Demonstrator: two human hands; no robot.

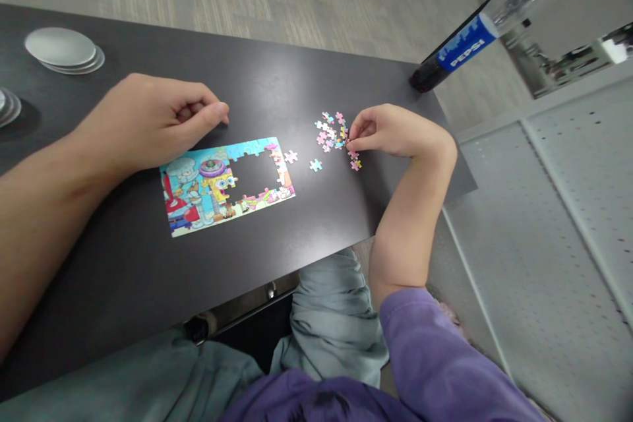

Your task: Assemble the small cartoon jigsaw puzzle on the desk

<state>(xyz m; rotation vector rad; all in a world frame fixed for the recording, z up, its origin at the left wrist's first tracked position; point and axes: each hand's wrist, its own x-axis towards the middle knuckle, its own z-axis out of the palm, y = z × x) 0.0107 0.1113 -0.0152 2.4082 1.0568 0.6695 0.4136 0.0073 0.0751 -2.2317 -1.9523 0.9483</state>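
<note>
A colourful cartoon jigsaw puzzle (pixel 192 194) lies flat on the dark table, its border joined and a gap right of its centre. My left hand (pixel 155 119) rests over the puzzle's upper left edge, fingers curled; nothing shows between them. At the right side of a small heap of loose pieces (pixel 324 135), my right hand (pixel 383 130) pinches with thumb and forefinger at a puzzle piece, mostly hidden by the fingertips. Two single pieces lie between puzzle and heap: a pinkish one (pixel 291 156) beside the puzzle's right edge and a light blue one (pixel 316 165).
A Pepsi bottle (pixel 467 46) stands at the table's far right corner. Silver discs (pixel 62 47) are stacked at the far left, with more at the left frame edge (pixel 7 107). The near edge of the table (pixel 316 260) runs above my legs.
</note>
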